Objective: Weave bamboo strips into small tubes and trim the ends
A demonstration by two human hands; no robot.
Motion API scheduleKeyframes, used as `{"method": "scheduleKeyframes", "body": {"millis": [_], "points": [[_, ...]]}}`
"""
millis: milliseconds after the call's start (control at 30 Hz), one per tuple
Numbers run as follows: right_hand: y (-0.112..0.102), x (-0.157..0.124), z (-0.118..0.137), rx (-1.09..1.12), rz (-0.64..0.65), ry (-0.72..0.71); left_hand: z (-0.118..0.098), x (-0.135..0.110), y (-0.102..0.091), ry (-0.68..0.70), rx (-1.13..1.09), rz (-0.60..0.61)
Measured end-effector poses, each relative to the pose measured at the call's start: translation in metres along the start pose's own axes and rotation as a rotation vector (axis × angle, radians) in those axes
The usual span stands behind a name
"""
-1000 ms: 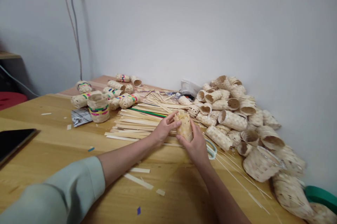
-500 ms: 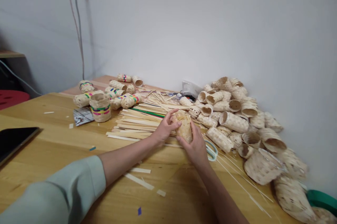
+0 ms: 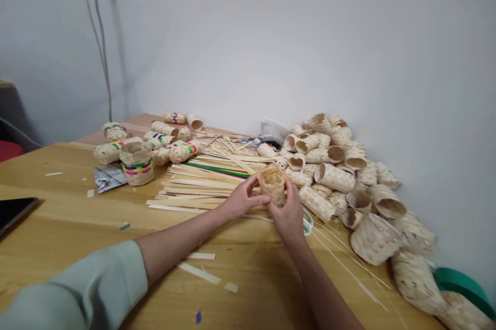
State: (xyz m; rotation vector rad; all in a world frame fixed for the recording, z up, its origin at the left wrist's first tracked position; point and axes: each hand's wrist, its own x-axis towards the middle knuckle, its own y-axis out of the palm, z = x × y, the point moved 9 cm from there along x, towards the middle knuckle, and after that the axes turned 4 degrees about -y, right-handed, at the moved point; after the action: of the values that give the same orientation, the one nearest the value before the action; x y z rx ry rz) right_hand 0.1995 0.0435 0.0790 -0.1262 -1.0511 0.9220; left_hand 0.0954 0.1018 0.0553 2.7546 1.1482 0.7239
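A small woven bamboo basket [image 3: 272, 184] is held upright between both my hands, its open mouth up. My left hand [image 3: 241, 199] grips its left side with thumb and fingers curled. My right hand [image 3: 289, 212] wraps its right and lower side. Both hands hover just above the wooden table [image 3: 77, 226], in front of a spread of flat bamboo strips [image 3: 201, 180]. A pale green sleeve covers my left forearm near the bottom left.
A big heap of plain woven baskets [image 3: 341, 170] lies against the wall at right. Baskets with coloured bands [image 3: 135, 162] stand at left rear. A foil packet [image 3: 108, 177], a dark tablet [image 3: 13, 210], scissors' handle [image 3: 309, 220] and a green rim [image 3: 461, 283] are also there.
The basket has been turned from lying tilted to standing upright with its mouth up. The head camera has shifted slightly to the right.
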Motion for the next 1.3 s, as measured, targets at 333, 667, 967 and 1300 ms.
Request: {"method": "scheduleKeyframes", "body": {"millis": [333, 667, 967, 1300], "points": [[0.011, -0.003, 0.003, 0.141, 0.1, -0.013, -0.022, -0.008, -0.014, 0.097, 0.376, -0.213], [0.036, -0.007, -0.012, 0.542, 0.271, 0.205, -0.025, -0.012, -0.019, 0.015, 0.522, -0.35], [0.048, -0.011, -0.017, 0.809, 0.308, 0.312, -0.016, -0.004, -0.023, -0.142, 0.133, -0.343], [0.05, -0.013, -0.018, 0.791, 0.338, 0.325, -0.003, -0.005, -0.028, -0.17, 0.065, -0.372]]}}
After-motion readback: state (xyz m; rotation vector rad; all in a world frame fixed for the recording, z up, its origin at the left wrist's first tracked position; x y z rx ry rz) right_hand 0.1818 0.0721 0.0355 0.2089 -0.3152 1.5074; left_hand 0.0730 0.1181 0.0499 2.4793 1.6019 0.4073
